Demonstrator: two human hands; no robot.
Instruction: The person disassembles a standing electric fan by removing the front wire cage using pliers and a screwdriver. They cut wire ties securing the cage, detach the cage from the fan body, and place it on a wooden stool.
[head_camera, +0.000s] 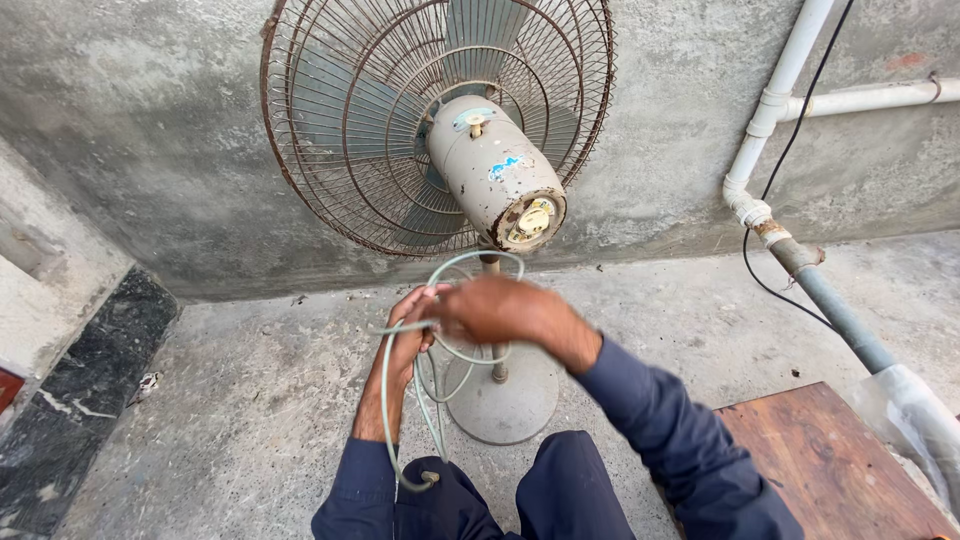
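Note:
An old pedestal fan stands before me with a rusty wire cage (340, 120), a beige motor housing (495, 170) facing me and a round grey base (500, 395) on the concrete floor. A pale green power cord (390, 400) hangs in loops from my hands. My left hand (410, 335) grips several coils of it. My right hand (495, 310) crosses over in front of the fan's pole, fingers closed around a loop of the same cord beside my left hand. The cord's end dangles near my knee.
A rough concrete wall stands behind the fan. White and grey pipes (770, 110) with a black cable run down at the right. A reddish wooden board (830, 460) lies at the lower right. A dark marble step (80, 400) borders the left.

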